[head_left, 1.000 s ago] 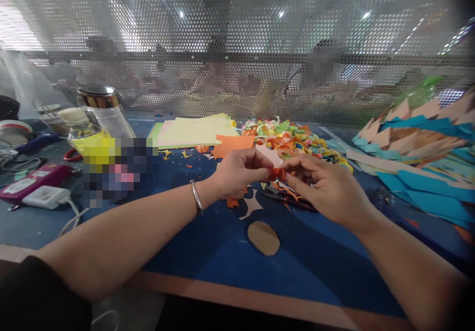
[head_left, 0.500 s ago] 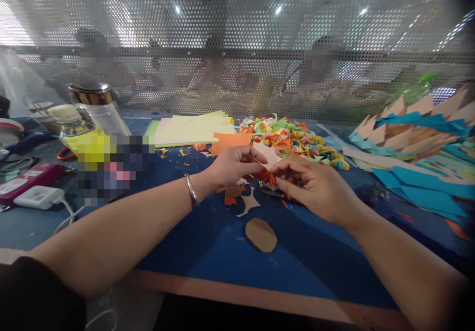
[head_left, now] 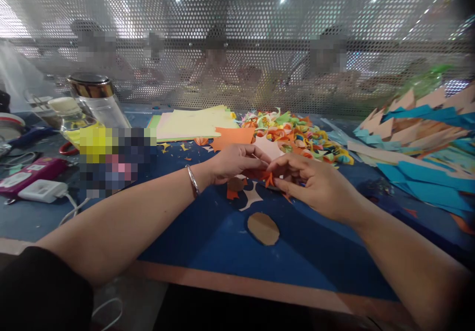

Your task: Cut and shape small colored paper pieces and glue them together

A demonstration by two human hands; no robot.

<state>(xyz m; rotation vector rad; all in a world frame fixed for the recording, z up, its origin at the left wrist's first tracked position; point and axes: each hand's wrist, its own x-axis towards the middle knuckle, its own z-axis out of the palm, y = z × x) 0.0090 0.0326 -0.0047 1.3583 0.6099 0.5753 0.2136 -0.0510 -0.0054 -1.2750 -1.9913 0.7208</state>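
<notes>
Between both hands is a small folded orange paper piece (head_left: 267, 177). My left hand (head_left: 237, 164) pinches its left side, and a bracelet circles that wrist. The fingers of my right hand (head_left: 309, 178) are closed on its right side. Below the hands a brown oval piece (head_left: 263, 228) lies flat on the blue table (head_left: 208, 242). A pale cut-out scrap (head_left: 253, 196) and some orange scraps lie just under the fingers. Behind the hands are an orange sheet (head_left: 233, 138) and a pale pink pointed paper (head_left: 269, 148), partly covered.
A heap of colourful paper curls (head_left: 297, 133) and a stack of pale yellow sheets (head_left: 189, 123) lie behind. Blue and peach folded papers (head_left: 426, 172) fill the right side. Bottles (head_left: 94, 98), a magenta box (head_left: 33, 175) and a white charger (head_left: 42, 191) are at left.
The fingertips of both hands have come closer together around the orange piece. The whole view has shifted slightly, with the table items a little higher and further right.
</notes>
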